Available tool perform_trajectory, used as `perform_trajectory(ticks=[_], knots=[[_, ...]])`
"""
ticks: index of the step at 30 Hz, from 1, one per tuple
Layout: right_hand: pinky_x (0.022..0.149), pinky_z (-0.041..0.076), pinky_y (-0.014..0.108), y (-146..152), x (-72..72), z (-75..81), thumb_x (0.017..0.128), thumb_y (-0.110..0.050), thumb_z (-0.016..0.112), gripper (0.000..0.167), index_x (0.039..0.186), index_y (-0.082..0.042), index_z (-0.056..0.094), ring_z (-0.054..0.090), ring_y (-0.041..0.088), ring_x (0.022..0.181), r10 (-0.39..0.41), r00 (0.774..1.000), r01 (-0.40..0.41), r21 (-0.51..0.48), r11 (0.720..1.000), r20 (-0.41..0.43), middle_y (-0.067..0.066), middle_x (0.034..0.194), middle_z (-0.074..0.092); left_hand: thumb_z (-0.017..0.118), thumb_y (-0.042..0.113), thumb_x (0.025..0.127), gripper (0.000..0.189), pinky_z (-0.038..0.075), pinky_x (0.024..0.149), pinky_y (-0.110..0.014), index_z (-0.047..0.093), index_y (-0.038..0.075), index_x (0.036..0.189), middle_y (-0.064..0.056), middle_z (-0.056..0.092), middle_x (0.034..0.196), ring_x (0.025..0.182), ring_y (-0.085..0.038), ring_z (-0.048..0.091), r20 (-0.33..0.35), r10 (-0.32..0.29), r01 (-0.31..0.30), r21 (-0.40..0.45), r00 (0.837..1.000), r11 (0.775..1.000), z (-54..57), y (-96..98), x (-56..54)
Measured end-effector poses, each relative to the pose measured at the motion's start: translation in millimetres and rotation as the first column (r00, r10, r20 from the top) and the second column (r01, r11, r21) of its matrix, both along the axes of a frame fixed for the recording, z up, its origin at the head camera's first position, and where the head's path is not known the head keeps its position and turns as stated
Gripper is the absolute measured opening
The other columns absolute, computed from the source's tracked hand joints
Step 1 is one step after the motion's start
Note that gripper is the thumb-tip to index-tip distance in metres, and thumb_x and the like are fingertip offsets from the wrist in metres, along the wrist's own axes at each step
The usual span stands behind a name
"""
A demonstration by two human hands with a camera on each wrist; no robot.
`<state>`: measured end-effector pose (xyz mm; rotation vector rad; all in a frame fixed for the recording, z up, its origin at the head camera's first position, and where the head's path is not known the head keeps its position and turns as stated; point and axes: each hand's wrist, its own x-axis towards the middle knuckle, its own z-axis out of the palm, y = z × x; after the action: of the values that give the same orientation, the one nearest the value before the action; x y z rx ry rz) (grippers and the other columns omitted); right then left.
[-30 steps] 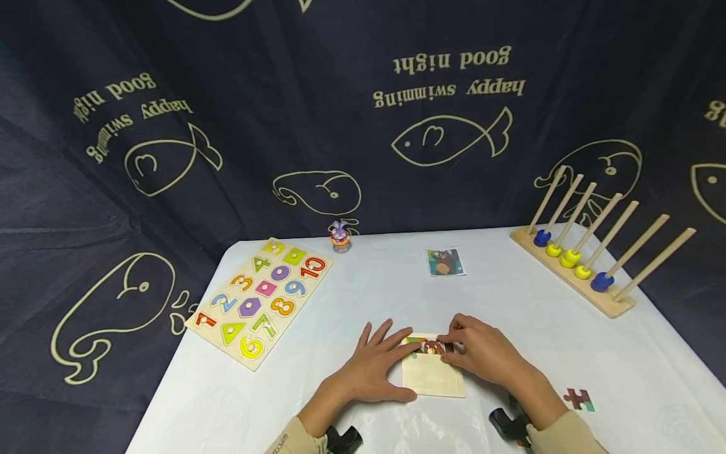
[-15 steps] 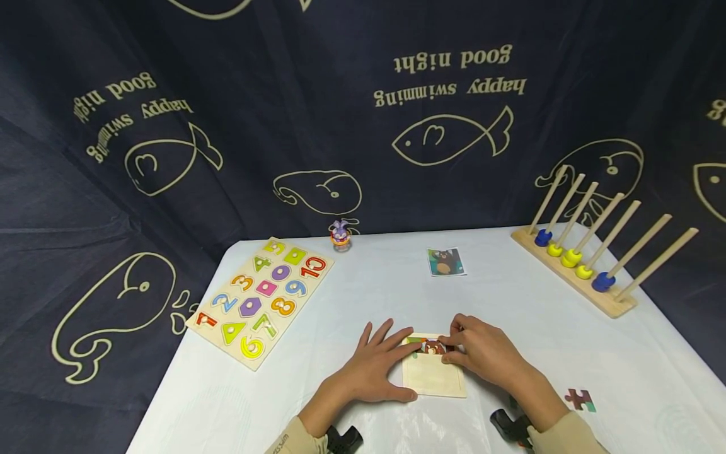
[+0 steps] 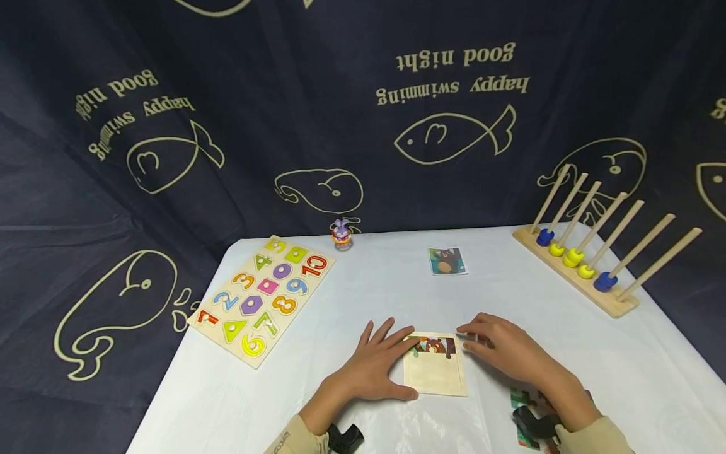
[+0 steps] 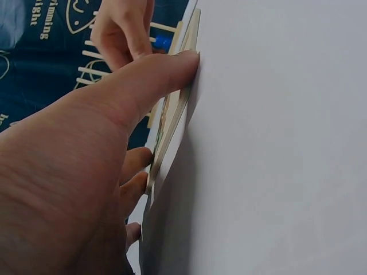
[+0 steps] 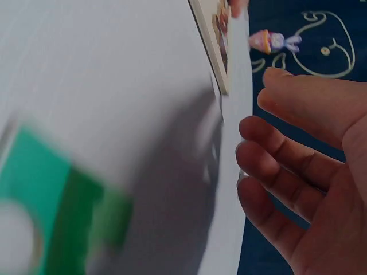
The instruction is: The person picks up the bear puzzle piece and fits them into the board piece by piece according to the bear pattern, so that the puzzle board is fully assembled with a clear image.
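Note:
A shallow wooden puzzle tray (image 3: 433, 378) lies at the front of the table, with joined puzzle pieces (image 3: 435, 345) showing a bear's head along its far edge. My left hand (image 3: 371, 367) rests spread at the tray's left side, its fingertips over the upper left corner and the thumb at the lower left. Just off the tray's upper right corner is my right hand (image 3: 510, 350), fingers loosely bent. Nothing sits between those fingers (image 5: 264, 163) in the right wrist view. Loose puzzle pieces (image 3: 518, 398) lie partly hidden under the right wrist; one green piece (image 5: 54, 189) appears blurred.
A bear picture card (image 3: 447, 261) lies beyond the tray. To the left is a number-and-shape board (image 3: 238, 325), with a small purple toy figure (image 3: 341, 234) behind it. A wooden peg rack (image 3: 578, 277) with blue and yellow rings stands at the right.
My right hand has let go of the puzzle piece at the tray's upper right and moved off to the right, uncovering the fitted pieces. The left hand has stayed in place.

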<state>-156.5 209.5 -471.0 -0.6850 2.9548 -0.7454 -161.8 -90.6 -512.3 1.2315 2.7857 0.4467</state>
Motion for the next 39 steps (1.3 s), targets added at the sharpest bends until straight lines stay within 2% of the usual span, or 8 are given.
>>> perform_trajectory(ticks=[4,11,18,22,27,31,34,39], knots=[[0.063,0.046,0.027,16.4,4.5,1.9,0.087,-0.021,0.072,0.023,0.109,-0.016,0.072,0.05,-0.001,0.072,-0.005,0.999,0.006,-0.024,1.0,0.039,-0.018,0.086,0.056,0.057,0.076,0.075,0.094,0.008,0.108,-0.063,0.031,0.029,0.152,0.009,0.022,0.157,0.145,-0.029,0.009,0.008,0.004,-0.004,0.011,1.0,1.0,-1.1,0.3,-0.3],[0.063,0.048,0.025,40.9,14.8,2.8,0.088,-0.019,0.07,0.023,0.111,-0.015,0.071,0.052,0.002,0.072,-0.048,0.984,0.055,-0.036,0.998,0.173,-0.015,0.084,0.056,0.056,0.076,0.077,0.094,0.008,0.107,-0.064,0.029,0.027,0.153,0.008,0.02,0.158,0.145,-0.03,0.008,0.015,-0.005,0.005,0.006,1.0,1.0,-2.6,-1.8,-1.0],[0.06,0.047,0.024,56.9,23.8,3.3,0.087,-0.02,0.071,0.025,0.111,-0.014,0.07,0.051,0.003,0.072,-0.066,0.974,0.076,-0.041,0.996,0.217,-0.013,0.085,0.057,0.057,0.075,0.076,0.099,0.007,0.109,-0.063,0.027,0.023,0.154,0.009,0.02,0.158,0.145,-0.029,0.007,0.035,0.003,-0.003,0.005,0.999,1.0,-3.1,-2.6,-1.7],[0.061,0.046,0.024,64.6,30.0,2.1,0.083,-0.027,0.075,0.031,0.111,-0.012,0.07,0.05,0.005,0.072,-0.079,0.959,0.094,-0.041,0.995,0.271,-0.01,0.083,0.056,0.057,0.076,0.075,0.102,0.006,0.109,-0.061,0.025,0.021,0.154,0.01,0.019,0.158,0.145,-0.027,0.006,0.041,0.015,-0.015,0.003,0.999,1.0,-4.2,-1.5,-1.9],[0.06,0.041,0.024,71.6,36.6,-0.4,0.075,-0.043,0.079,0.05,0.113,-0.014,0.068,0.046,0.008,0.073,-0.054,0.94,0.069,-0.032,0.997,0.336,-0.006,0.084,0.052,0.058,0.076,0.074,0.103,0.007,0.109,-0.061,0.026,0.019,0.154,0.009,0.02,0.158,0.145,-0.027,0.007,0.036,0.019,-0.019,0.007,0.999,1.0,-3.6,-1.2,-1.0],[0.059,0.038,0.024,72.1,39.1,-3.3,0.071,-0.049,0.08,0.053,0.112,-0.017,0.068,0.045,0.007,0.074,-0.061,0.944,0.062,0.007,0.998,0.325,-0.006,0.085,0.05,0.058,0.075,0.075,0.102,0.007,0.109,-0.062,0.026,0.018,0.154,0.008,0.021,0.157,0.145,-0.028,0.008,0.033,0.013,-0.013,0.015,0.999,1.0,-2.5,-1.2,-0.6],[0.059,0.037,0.025,69.6,38.9,-5.4,0.068,-0.052,0.08,0.055,0.11,-0.019,0.069,0.044,0.008,0.073,-0.112,0.954,0.099,0.059,0.993,0.28,-0.008,0.084,0.049,0.057,0.075,0.076,0.102,0.007,0.109,-0.062,0.026,0.018,0.154,0.008,0.02,0.158,0.145,-0.029,0.007,0.028,0.007,-0.007,0.012,1.0,1.0,-2.2,-1.0,-0.9],[0.059,0.035,0.026,63.4,36.5,-7.2,0.069,-0.055,0.078,0.052,0.108,-0.022,0.071,0.044,0.008,0.072,-0.183,0.958,0.159,0.122,0.98,0.221,-0.011,0.084,0.049,0.058,0.075,0.076,0.102,0.007,0.109,-0.062,0.025,0.018,0.154,0.008,0.02,0.158,0.145,-0.029,0.008,0.025,0.004,-0.004,0.008,1.0,1.0,-0.6,-1.4,-1.2]])
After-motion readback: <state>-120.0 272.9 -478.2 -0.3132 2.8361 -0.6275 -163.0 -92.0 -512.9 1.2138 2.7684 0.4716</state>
